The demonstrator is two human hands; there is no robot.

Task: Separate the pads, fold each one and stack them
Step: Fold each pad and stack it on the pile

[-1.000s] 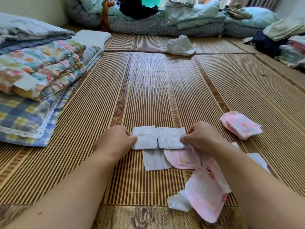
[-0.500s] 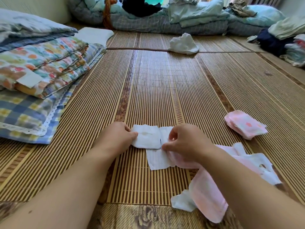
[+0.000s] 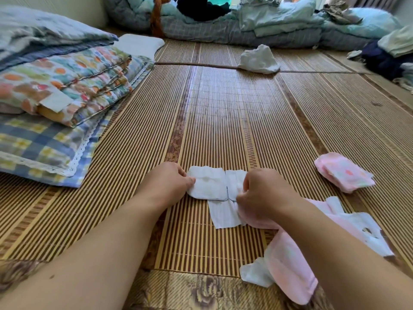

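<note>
A white cloth pad (image 3: 210, 185) lies flat on the bamboo mat (image 3: 223, 121) in front of me. My left hand (image 3: 166, 183) pinches its left edge. My right hand (image 3: 262, 195) grips the pad's right flap and covers most of it. A white flap (image 3: 222, 213) sticks out below, toward me. Under my right forearm lies a loose heap of pink and white pads (image 3: 288, 267). A small stack of folded pink pads (image 3: 344, 172) sits to the right, apart from both hands.
Folded quilts and a checked pillow (image 3: 51, 121) fill the left side. A crumpled white cloth (image 3: 258, 60) lies farther up the mat. Bedding and clothes (image 3: 268, 21) are piled along the back and right edge.
My right hand has slid left along the white pad, drawing its right flap inward. The left hand stays on the left edge. The pink heap shifted a little under my arm.
</note>
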